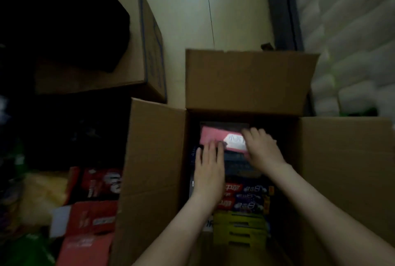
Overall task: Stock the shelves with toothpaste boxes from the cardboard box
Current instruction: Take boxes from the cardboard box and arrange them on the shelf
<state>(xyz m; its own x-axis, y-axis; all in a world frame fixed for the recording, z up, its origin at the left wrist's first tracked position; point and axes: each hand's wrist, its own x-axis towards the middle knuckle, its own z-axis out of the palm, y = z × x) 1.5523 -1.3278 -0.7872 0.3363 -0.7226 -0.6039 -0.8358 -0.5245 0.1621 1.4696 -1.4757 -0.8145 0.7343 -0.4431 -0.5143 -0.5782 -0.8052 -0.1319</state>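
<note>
**Box Nearly Full, Shelving Mostly Ahead**

Dim storeroom, pale wall behind. The cardboard box [154,158] stands open, flaps splayed wide, packed with toothpaste boxes [245,199] (no shelf in sight). My left hand [208,171] lies flat on a pink box [213,136]; my right hand [261,150] curls over its end. Straight up looks the clearest way out.

Head view; faces down; close over box [245,82]

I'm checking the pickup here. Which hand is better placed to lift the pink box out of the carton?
Probably the right hand: its fingers curl over the right end of the pink box. The left hand lies flat, only fingertips touching its near edge.
</note>
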